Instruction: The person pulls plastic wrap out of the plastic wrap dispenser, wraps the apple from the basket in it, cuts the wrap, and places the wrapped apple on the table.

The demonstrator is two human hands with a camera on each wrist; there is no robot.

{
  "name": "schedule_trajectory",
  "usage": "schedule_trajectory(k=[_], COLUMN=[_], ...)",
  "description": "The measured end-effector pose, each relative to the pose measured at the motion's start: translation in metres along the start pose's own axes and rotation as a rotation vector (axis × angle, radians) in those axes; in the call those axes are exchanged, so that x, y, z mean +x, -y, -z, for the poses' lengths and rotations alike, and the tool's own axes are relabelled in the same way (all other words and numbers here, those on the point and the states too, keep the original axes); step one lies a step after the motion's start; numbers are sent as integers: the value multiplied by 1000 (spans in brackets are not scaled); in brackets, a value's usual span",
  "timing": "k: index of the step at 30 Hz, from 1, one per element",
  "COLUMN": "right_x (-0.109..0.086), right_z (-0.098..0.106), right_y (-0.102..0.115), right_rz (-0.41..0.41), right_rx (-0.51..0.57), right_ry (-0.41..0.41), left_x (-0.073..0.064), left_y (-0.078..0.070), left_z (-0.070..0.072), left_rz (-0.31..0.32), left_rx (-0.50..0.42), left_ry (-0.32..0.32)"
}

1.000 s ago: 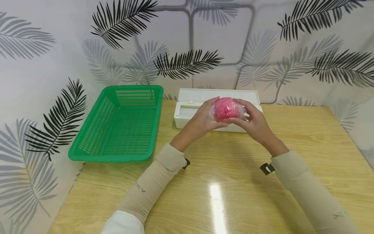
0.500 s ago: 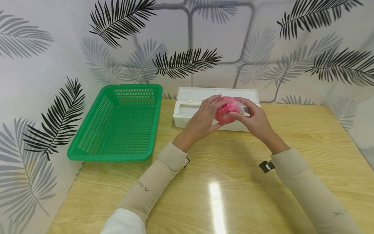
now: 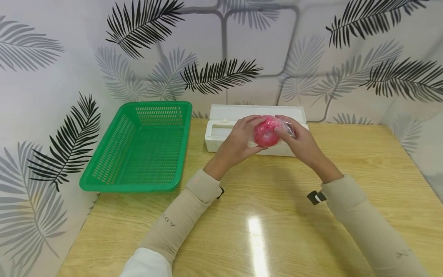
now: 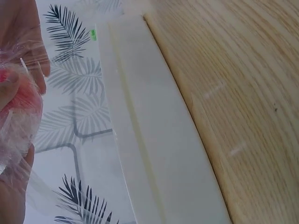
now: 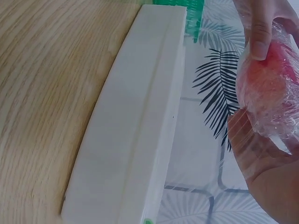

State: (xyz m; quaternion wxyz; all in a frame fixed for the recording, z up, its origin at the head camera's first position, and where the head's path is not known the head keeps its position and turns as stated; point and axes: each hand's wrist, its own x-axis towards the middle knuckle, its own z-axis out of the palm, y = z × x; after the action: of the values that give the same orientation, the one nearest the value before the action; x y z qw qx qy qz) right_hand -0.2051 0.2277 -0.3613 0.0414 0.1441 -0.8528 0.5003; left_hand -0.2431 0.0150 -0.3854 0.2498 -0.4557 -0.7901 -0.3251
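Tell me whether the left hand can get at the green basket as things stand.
Probably yes: the green basket lies to the left of the left hand, open side up, with nothing visible blocking it. The hand is busy, though, holding the wrapped pink thing together with the right hand.

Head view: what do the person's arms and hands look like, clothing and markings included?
The left hand and right hand are bare, without gloves. The left sleeve and right sleeve are beige, with wide cuffs and small dark markings. White cloth shows farther up the left arm. A small black piece juts from beneath each cuff.
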Motion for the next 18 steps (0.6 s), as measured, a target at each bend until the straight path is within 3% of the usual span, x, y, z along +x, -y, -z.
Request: schedule_trajectory(k=[7, 14, 18], right_x=[-12, -13, -14], right_z=[2, 2, 3], right_y=[25, 18, 19], right_rz=[61, 164, 173], right_rx=[31, 89, 103], right_ry=[90, 68, 85], left_x=[-2, -3, -2], left_y=[-1, -3, -2], left_z=[-1, 0, 1], left_rz=[134, 272, 337], left_rx=[-97, -205, -306], left_ry=[-8, -2, -7])
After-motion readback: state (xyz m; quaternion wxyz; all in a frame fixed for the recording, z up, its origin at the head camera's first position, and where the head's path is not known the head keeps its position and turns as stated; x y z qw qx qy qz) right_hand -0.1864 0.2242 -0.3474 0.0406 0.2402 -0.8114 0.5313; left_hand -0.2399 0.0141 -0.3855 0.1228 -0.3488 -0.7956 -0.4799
